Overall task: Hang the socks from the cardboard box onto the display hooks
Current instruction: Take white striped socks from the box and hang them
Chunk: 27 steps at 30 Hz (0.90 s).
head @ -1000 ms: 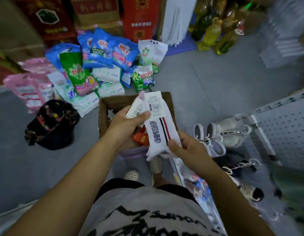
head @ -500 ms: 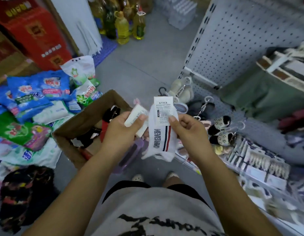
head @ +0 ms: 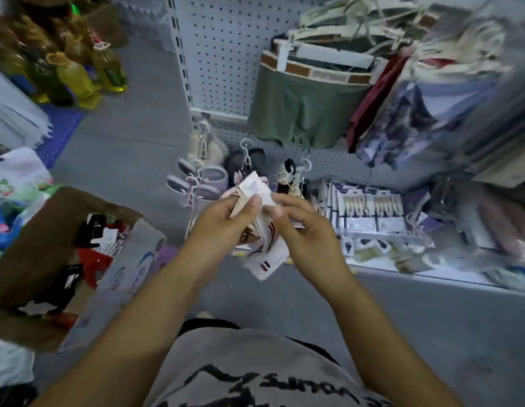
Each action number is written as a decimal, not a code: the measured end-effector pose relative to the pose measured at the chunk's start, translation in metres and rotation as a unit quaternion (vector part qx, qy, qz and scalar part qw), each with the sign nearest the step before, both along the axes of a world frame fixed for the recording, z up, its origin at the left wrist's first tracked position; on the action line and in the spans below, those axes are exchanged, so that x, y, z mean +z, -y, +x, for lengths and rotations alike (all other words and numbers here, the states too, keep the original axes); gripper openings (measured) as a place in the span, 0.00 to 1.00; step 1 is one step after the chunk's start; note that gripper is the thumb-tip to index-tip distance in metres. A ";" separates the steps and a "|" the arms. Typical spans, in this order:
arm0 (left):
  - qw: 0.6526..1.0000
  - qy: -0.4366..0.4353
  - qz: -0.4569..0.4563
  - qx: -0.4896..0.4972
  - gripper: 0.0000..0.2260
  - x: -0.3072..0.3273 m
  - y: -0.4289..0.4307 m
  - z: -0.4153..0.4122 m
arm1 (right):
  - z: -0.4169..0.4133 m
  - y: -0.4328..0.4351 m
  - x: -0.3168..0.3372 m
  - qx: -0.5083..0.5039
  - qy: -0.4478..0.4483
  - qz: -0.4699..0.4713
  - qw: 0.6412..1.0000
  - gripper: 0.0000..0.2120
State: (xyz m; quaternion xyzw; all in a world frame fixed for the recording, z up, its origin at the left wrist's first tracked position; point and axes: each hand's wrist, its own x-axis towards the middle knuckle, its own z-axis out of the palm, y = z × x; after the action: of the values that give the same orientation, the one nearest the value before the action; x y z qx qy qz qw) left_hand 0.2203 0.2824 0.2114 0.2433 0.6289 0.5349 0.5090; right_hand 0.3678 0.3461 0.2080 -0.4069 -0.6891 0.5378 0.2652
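View swung from box [head: 49, 227], lower left, to hooks [head: 246, 142] at centre; left hand [head: 223, 221], right hand [head: 305, 233] both pinch socks [head: 268, 259]; hanging likely next

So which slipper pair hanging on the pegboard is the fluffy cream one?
The cream fluffy slipper pair, hung highest and furthest left, just above the lilac slipper pair.

Grey floor [head: 129, 154]: cardboard box [head: 35, 230] at left; blue mat [head: 61, 124], oil bottles [head: 76, 80] behind.
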 end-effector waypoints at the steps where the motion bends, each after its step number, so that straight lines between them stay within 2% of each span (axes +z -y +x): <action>1: 1.000 -0.010 -0.003 -0.007 0.12 -0.001 -0.004 0.017 | 0.021 -0.004 0.003 -0.018 -0.014 -0.009 1.000 0.10; 4: 1.000 -0.005 -0.005 -0.030 0.08 0.001 -0.016 0.073 | 0.087 -0.017 0.013 -0.073 -0.033 -0.019 0.997 0.06; 8: 0.996 -0.016 0.026 -0.084 0.09 0.013 -0.033 0.151 | 0.168 -0.031 0.020 -0.095 -0.011 -0.042 0.995 0.11; 11: 0.993 -0.019 0.051 -0.101 0.09 0.019 -0.045 0.203 | 0.223 -0.037 0.026 -0.111 0.016 -0.022 0.993 0.09; 14: 0.991 -0.013 0.055 -0.119 0.09 0.026 -0.057 0.245 | 0.272 -0.042 0.030 -0.166 -0.021 -0.011 0.986 0.06; 20: 0.988 -0.018 0.053 -0.143 0.09 0.047 -0.084 0.277 | 0.331 -0.059 0.047 -0.245 -0.100 -0.024 0.964 0.07; 27: 0.982 -0.118 0.079 -0.126 0.06 0.078 -0.129 0.288 | 0.358 -0.097 0.079 -0.276 -0.140 -0.001 0.951 0.07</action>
State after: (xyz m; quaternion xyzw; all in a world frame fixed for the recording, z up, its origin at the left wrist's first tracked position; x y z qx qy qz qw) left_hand 0.5087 0.4115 0.2891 0.4215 0.6050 0.4817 0.4736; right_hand 0.7260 0.4427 0.2869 -0.5022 -0.5048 0.4962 0.4968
